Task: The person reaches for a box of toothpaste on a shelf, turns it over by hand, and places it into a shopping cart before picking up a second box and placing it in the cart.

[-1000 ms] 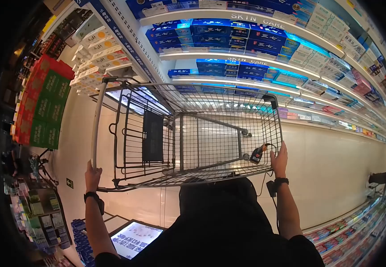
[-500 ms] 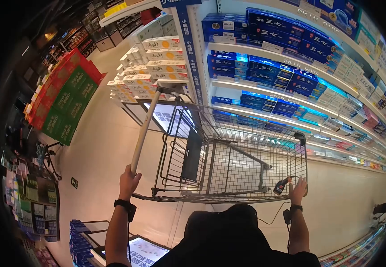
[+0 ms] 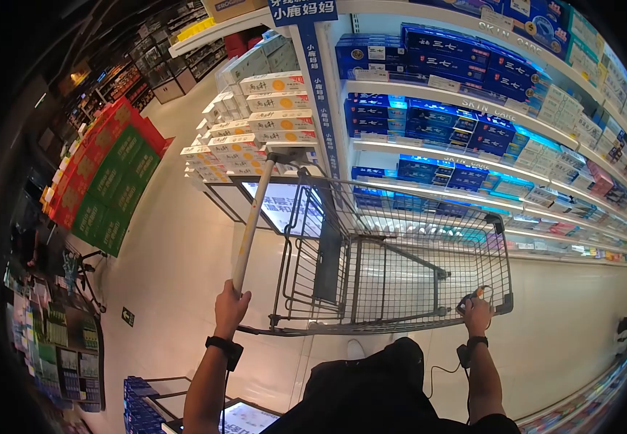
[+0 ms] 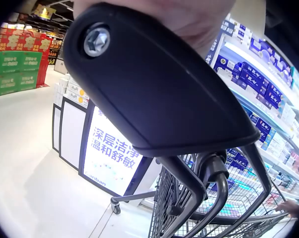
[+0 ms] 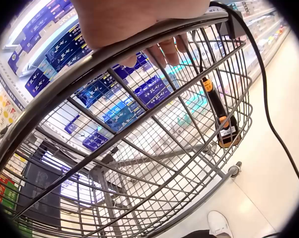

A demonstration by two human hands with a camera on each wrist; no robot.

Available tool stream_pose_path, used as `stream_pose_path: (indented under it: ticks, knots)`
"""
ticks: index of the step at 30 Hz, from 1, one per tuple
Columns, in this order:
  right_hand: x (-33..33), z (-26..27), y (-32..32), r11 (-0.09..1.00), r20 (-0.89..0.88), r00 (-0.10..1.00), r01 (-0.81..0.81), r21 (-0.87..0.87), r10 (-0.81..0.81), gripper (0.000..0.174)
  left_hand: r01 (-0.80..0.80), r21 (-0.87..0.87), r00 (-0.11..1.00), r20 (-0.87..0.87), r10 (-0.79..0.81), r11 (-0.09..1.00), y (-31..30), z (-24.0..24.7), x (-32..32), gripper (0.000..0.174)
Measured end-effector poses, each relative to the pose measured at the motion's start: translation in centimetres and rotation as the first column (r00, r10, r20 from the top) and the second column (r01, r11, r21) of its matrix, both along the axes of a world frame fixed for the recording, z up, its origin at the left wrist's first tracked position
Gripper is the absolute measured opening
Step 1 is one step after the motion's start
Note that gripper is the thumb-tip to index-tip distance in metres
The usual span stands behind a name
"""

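Note:
A wire shopping cart [image 3: 400, 331] stands in front of me, its basket holding little. At its left end, my left hand [image 3: 231, 309] grips the near end of the pale push handle [image 3: 253, 220]. The handle's black plastic end piece [image 4: 159, 89] fills much of the left wrist view, with that hand pressed above it. My right hand [image 3: 478, 317] lies over the basket's near side rim, toward the front corner. In the right wrist view its fingers [image 5: 169, 52] curl down inside the rim. Just beyond them a black-and-orange device [image 5: 228, 130] on a cable hangs in the basket.
Shelves of blue boxes [image 3: 447, 54] run along the cart's far side. White boxes [image 3: 278, 101] are stacked above a lit sign [image 3: 284, 206] near the handle. A red-and-green carton stack [image 3: 114, 184] stands at the left. Pale floor [image 3: 559, 304] lies beyond the cart's front.
The head view has swung left, so shelves and cart sit further right. My right hand, earlier flat-fingered at the basket's front corner, now curls over the rim. The left hand keeps its grip.

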State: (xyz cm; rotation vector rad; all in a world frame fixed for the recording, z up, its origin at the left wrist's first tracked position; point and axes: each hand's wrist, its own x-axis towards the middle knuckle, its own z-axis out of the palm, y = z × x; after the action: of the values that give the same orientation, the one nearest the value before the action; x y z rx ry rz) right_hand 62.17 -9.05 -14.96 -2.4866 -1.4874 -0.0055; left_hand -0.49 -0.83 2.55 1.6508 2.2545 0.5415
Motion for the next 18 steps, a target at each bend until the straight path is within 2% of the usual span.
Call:
stream_pose_path:
  ticks: [5, 11, 13, 14, 16, 17, 18]
  knots:
    - [0.0, 0.1, -0.1, 0.998, 0.034, 0.999, -0.012, 0.068, 0.009, 0.023, 0.005, 0.007, 1.0, 0.029, -0.005, 1.0, -0.1, -0.1, 0.2, 0.041]
    - [-0.1, 0.4, 0.0, 0.999, 0.039, 0.999, -0.007, 0.043, 0.005, 0.024, 0.014, -0.007, 0.999, 0.037, -0.014, 1.0, 0.0, 0.3, 0.3, 0.039]
    - [0.1, 0.0, 0.0, 0.996, 0.036, 0.999, -0.012, 0.091, 0.008, 0.023, 0.021, -0.016, 0.999, 0.038, -0.021, 1.0, 0.1, 0.0, 0.1, 0.038]
    - [0.2, -0.4, 0.2, 0.989, 0.02, 1.0, -0.018, 0.148, 0.016, 0.022, 0.043, 0.045, 0.999, 0.006, -0.044, 0.998, 0.2, -1.1, -0.5, 0.038]
    - [-0.1, 0.9, 0.8, 0.999, 0.021, 1.0, 0.02, 0.043, -0.021, 0.021, 0.075, 0.05, 0.995, 0.057, -0.078, 0.996, 0.6, -1.8, -0.9, 0.034]
    - [0.5, -0.3, 0.8, 0.991, 0.078, 0.997, -0.009, 0.135, -0.002, 0.021, 0.081, 0.063, 0.993, 0.086, -0.086, 0.995, 0.9, -2.6, -1.4, 0.031]
    - [1.1, -1.3, 0.7, 0.995, 0.076, 0.997, -0.003, 0.099, -0.005, 0.02, 0.089, 0.039, 0.992, 0.09, -0.092, 0.995, 0.8, -2.0, -0.9, 0.03]
